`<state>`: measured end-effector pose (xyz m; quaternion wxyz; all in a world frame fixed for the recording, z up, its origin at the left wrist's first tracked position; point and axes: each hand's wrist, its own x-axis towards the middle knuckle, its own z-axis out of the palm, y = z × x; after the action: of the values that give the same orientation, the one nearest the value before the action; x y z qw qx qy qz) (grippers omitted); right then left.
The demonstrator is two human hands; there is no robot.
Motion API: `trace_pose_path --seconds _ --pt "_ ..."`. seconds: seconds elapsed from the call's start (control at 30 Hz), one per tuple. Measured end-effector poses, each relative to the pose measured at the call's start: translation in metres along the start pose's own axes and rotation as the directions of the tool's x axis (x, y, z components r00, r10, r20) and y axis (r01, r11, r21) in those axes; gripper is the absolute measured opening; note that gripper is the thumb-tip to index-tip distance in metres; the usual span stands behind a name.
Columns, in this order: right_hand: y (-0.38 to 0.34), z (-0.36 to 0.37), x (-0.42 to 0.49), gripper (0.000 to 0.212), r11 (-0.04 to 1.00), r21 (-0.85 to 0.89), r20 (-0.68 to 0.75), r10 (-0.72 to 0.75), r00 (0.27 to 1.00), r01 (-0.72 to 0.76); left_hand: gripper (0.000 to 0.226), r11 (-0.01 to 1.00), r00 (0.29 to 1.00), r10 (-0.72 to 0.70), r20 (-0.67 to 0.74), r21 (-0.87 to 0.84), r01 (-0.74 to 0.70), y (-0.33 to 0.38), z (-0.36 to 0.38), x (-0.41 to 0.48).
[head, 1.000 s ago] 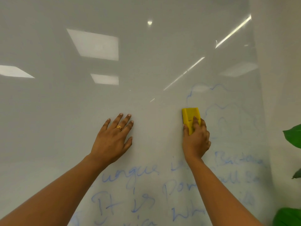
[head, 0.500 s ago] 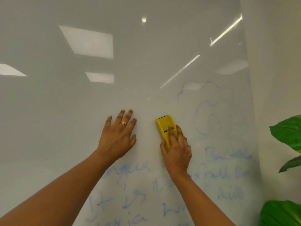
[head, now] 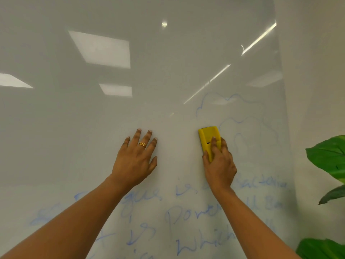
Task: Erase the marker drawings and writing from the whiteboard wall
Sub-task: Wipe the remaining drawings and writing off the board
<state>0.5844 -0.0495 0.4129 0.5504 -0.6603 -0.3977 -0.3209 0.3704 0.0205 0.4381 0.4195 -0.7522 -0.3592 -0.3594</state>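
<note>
1. Found at centre right of frame: right hand curled round the lower half of a yellow eraser, with the index finger laid up its back and the thumb against its left edge.
2. Noted for the eraser: upright, pressed flat to the board, upper half clear of the fingers, a small dark slot on its back just beside the index fingertip.
3. Found at centre of frame, level with the eraser and apart from it: left hand spread flat on the board, fingers straight and pointing up, holding nothing. Gold ring on one finger.
4. Recorded just above and right of the eraser: faint blue outline drawing, cloud-like on top with looped lines below, its nearest lines close beside the eraser's right edge.
5. Recorded across the lower frame, below both hands and partly hidden by both forearms: blue writing in several rows. Legible: "is", "Power", "Which" and, fainter at right, "Bacteria". Smudged and unreadable at lower left.
6. Noted in the upper half of frame: light reflections on the glossy board, as pale rectangles at left and thin bright streaks at upper right.
7. Noted at the right edge: plain wall beyond the board's edge, with green plant leaves at mid right and lower right.
</note>
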Motion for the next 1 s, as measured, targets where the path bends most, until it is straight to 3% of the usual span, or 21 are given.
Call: trace_pose_path --seconds 0.1,0.23,0.4,0.53,0.63,0.73,0.83,1.0 --pt "-0.02 0.004 -0.005 0.047 0.982 0.035 -0.009 -0.184 0.983 0.184 0.057 0.999 0.999 -0.033 0.001 -0.004 0.033 0.005 -0.001 0.001" --pt "-0.044 0.008 -0.004 0.04 0.915 -0.089 0.007 -0.395 0.919 0.394 0.059 0.996 0.995 -0.089 -0.044 -0.021 0.088 0.008 0.001 0.005" --pt "-0.048 0.007 0.016 0.042 0.847 -0.162 0.011 -0.512 0.859 0.507 0.066 0.991 0.986 -0.135 -0.096 -0.028 0.133 0.004 -0.003 0.03" --pt "-0.042 -0.001 0.046 0.043 0.907 -0.147 -0.061 -0.406 0.912 0.394 0.071 0.989 0.982 -0.15 -0.112 -0.023 0.148 0.002 -0.007 0.053" --pt "-0.028 -0.007 0.065 0.047 0.941 -0.184 -0.005 -0.29 0.957 0.285 0.078 0.986 0.98 -0.168 -0.109 -0.03 0.166 0.001 -0.007 0.068" --pt "-0.005 -0.011 0.077 0.048 0.982 -0.13 -0.053 -0.143 0.988 0.135 0.085 0.987 0.978 -0.16 -0.134 -0.014 0.16 0.005 -0.001 0.08" --pt "0.014 -0.011 0.085 0.047 0.996 -0.086 -0.092 0.007 0.996 -0.015 0.081 0.99 0.973 -0.143 -0.181 -0.014 0.143 0.009 0.009 0.084" --pt "0.012 -0.002 0.078 0.051 0.99 -0.053 -0.172 0.121 0.978 -0.131 0.077 0.994 0.952 -0.113 -0.285 -0.016 0.113 0.01 0.016 0.088"
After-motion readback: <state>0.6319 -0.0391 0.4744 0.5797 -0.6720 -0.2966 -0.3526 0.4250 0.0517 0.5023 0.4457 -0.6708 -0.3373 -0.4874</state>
